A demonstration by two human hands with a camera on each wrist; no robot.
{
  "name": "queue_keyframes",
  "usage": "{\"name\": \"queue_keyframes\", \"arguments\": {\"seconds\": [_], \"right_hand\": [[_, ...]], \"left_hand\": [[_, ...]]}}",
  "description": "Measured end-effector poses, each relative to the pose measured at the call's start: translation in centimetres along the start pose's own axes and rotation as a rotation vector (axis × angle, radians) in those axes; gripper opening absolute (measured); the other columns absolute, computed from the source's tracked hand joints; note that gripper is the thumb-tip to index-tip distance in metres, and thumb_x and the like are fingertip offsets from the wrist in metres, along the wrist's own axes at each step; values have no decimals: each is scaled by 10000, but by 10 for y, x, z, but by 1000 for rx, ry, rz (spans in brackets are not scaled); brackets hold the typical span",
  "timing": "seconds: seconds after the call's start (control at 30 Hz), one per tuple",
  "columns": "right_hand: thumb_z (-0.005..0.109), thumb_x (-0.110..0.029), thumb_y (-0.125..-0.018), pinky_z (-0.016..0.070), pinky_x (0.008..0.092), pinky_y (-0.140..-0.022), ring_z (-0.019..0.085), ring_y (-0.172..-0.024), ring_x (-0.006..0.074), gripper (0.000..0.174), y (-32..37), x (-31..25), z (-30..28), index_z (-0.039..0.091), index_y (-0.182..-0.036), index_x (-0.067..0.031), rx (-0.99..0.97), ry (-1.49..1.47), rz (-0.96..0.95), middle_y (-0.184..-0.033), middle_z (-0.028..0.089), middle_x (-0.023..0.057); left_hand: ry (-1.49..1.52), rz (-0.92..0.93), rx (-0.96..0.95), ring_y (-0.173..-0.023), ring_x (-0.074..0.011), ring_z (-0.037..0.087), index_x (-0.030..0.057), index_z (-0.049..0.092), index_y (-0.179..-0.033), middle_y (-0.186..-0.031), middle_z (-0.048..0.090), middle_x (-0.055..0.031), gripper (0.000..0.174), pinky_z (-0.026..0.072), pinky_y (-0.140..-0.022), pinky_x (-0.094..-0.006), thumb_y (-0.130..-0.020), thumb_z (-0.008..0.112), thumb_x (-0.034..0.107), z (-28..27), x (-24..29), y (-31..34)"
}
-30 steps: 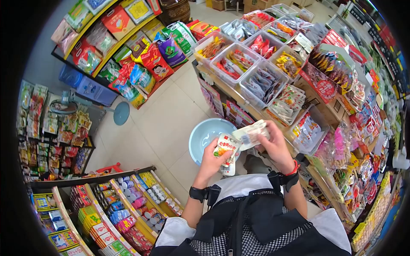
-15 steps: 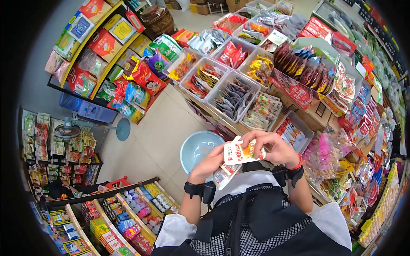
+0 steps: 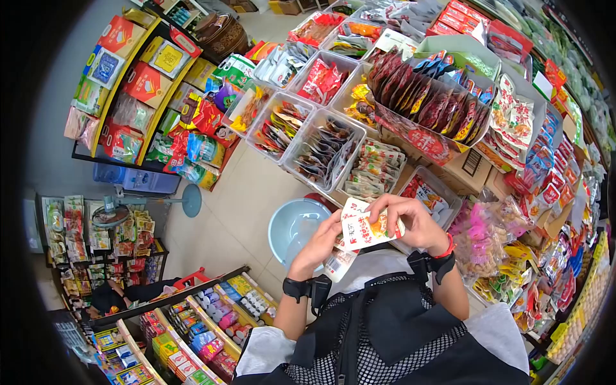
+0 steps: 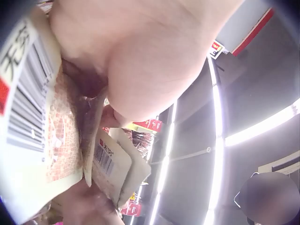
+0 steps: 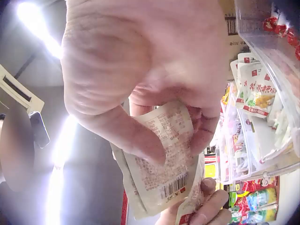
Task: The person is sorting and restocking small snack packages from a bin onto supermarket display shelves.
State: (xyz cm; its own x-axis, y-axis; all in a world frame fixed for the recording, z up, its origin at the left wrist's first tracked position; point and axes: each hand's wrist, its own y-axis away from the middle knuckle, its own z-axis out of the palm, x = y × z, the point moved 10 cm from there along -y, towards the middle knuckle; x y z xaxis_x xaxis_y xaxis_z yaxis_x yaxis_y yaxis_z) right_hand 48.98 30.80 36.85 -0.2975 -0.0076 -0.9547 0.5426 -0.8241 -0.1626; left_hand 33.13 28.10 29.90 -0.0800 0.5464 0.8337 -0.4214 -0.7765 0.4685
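In the head view the left hand [image 3: 316,249] grips white snack packets [image 3: 339,264] whose lower ends stick out beneath it. The right hand [image 3: 414,223] pinches another white packet with red lettering [image 3: 360,232], overlapping the left hand's packets. Seen from the left wrist, a barcoded packet [image 4: 28,103] stands close to the left palm [image 4: 140,51], with more packets behind it. From the right wrist, the right thumb lies across the back of a packet [image 5: 164,154]; the left fingers [image 5: 211,206] show below, at another packet.
A light-blue basin [image 3: 282,232] stands on the tiled floor beyond the left hand. Clear bins of snack packets [image 3: 325,151] and a box of dark red packets [image 3: 427,106] cover the counter. Packets of similar look lie in one bin [image 3: 375,168]. Low shelves [image 3: 192,333] stand at lower left.
The hands came together from holding packets apart, and the right hand's packet now overlaps the left's. The head view has shifted, with the bins appearing further left.
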Motion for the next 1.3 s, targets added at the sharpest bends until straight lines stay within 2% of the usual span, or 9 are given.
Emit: {"name": "queue_keyframes", "arguments": {"seconds": [0.13, 0.27, 0.37, 0.5, 0.6, 0.83, 1.07, 1.17, 1.3], "right_hand": [[631, 105, -706, 421, 420, -1065, 569, -1226, 290, 160, 6, -20, -25, 621, -723, -53, 184, -37, -149, -1140, 644, 107], [626, 125, -735, 421, 433, -1071, 563, -1235, 298, 180, 19, -31, -53, 640, -783, -48, 553, 179, -231, -1197, 630, 114], [611, 146, -725, 426, 432, -1065, 561, -1237, 311, 214, 14, -34, -39, 650, -800, -51, 589, 246, -255, -1198, 639, 105], [641, 146, -694, 449, 451, -1036, 571, -1219, 342, 236, 0, -40, -6, 647, -820, -52, 451, 584, -236, -1147, 665, 89], [642, 147, -709, 448, 439, -1035, 571, -1216, 337, 234, 2, -40, -2, 638, -823, -57, 456, 597, -250, -1153, 661, 92], [661, 126, -752, 437, 440, -1052, 559, -1255, 296, 240, 16, -31, -29, 602, -880, -67, 558, 56, -249, -1193, 639, 106], [655, 176, -653, 474, 460, -1027, 554, -1268, 367, 352, 16, -64, 2, 613, -912, -60, 503, 727, -391, -1206, 657, 109], [612, 198, -596, 472, 472, -1034, 543, -1275, 388, 408, 6, -57, 17, 613, -926, -43, 403, 803, -349, -1209, 650, 108], [582, 187, -584, 460, 489, -1049, 522, -1291, 400, 420, 3, -58, 24, 615, -954, -9, 353, 829, -320, -1245, 626, 127]], "left_hand": [[99, 8, 12, -1109, -171, 664, 5, 452, -1412, -1254, 650, -100, 361, 561, -935, -318, -1070, 436, 122, 15, 17, -3], [165, 167, 148, -1112, -183, 668, -4, 453, -1412, -1286, 646, -141, 397, 562, -935, -326, -1043, 539, 114, 4, 14, -18], [182, 235, 223, -1121, -176, 659, -10, 470, -1397, -1284, 647, -139, 406, 557, -945, -328, -1025, 581, 108, -1, 8, -26], [196, 193, 189, -1120, -163, 650, -16, 501, -1364, -1272, 650, -117, 393, 549, -931, -316, -1011, 618, 111, 9, 1, -29], [177, 202, 200, -1125, -161, 644, -21, 520, -1346, -1261, 655, -111, 406, 532, -953, -319, -999, 650, 146, 8, 5, -25], [174, 187, 144, -1101, -144, 653, -50, 536, -1343, -1256, 666, -111, 404, 528, -965, -318, -1003, 641, 142, -2, 13, -17], [84, 280, 149, -1151, -145, 616, -43, 493, -1368, -1273, 638, -107, 431, 517, -982, -321, -994, 636, 116, 4, 15, -17], [179, 341, 90, -1131, -153, 624, -21, 422, -1422, -1293, 620, -113, 482, 519, -978, -327, -997, 617, 96, 18, 25, -13], [296, 248, 101, -1244, -184, 561, 0, 356, -1474, -1403, 530, -127, 493, 447, -1076, -349, -1067, 481, 249, 15, 8, -20]]}}
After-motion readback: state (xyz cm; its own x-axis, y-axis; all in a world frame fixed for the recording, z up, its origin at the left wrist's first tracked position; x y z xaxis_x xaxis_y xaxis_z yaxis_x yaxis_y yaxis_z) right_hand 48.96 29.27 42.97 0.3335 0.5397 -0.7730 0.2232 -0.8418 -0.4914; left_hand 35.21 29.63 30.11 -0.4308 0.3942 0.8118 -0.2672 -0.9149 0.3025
